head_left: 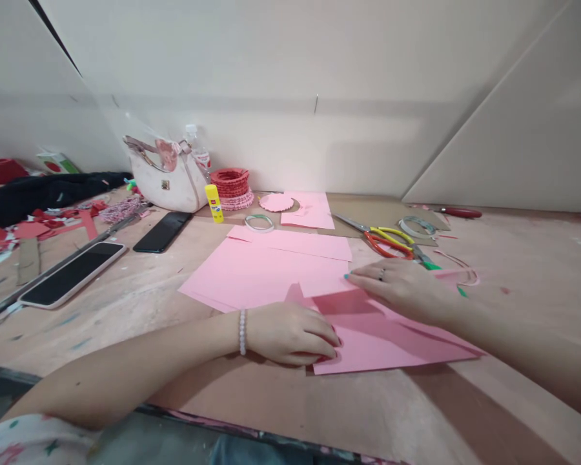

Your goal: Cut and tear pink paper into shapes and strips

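Note:
A pink paper sheet (368,345) lies near me, with a raised or folded part casting a shadow across it. My left hand (290,332) is closed at its left edge, fingertips curled on the paper. Across the sheet's upper part rests my right hand (399,284), palm down with fingers stretched out to the left; its thumb is hidden. Larger pink sheets (266,271) lie just behind both hands. Scissors with orange and yellow handles (387,242) rest beyond my right hand, beside a green-ended cutter (425,258).
Farther back are a tape roll (259,223), a yellow glue stick (214,203), red and pink paper rings (230,187), a scalloped pink circle (276,203) and a clear tape roll (417,227). Two phones (72,274), a white handbag (167,177) and red scraps (33,229) occupy the left.

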The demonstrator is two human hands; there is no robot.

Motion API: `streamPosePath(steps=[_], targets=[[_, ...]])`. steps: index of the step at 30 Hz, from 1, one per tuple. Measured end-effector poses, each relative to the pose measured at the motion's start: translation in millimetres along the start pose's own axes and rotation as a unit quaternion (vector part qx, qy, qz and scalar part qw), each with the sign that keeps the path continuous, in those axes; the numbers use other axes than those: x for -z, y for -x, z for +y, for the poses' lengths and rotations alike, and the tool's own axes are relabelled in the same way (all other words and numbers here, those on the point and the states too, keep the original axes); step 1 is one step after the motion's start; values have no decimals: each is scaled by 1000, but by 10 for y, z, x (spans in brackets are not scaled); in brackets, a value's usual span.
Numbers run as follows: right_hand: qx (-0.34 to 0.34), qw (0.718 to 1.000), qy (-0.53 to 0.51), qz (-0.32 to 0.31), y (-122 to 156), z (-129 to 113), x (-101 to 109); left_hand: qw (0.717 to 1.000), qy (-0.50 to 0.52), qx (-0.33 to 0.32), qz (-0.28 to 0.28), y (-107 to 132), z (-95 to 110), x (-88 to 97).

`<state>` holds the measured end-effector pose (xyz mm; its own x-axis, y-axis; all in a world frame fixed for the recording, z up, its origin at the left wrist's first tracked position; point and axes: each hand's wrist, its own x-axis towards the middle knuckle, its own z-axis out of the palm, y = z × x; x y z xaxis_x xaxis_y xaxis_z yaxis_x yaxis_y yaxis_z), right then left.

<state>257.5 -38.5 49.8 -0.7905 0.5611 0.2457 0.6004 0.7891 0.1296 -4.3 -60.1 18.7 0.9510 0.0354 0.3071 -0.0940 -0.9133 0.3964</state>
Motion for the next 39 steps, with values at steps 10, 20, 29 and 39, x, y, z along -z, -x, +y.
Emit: streamPosePath(steps=[10, 20, 29, 39], targets=[[113, 988, 101, -35, 194, -291, -175, 962, -40, 201, 181, 118, -184, 40], [116, 989, 72, -64, 148, -185, -153, 958, -114, 231, 122, 174, -461, 0], [126, 991, 19, -30, -139, -623, -306, 958, -94, 216, 161, 147, -449, -3], [81, 994, -72, -3, -116, -685, -321, 950, -60, 251, 177, 154, -448, 23]])
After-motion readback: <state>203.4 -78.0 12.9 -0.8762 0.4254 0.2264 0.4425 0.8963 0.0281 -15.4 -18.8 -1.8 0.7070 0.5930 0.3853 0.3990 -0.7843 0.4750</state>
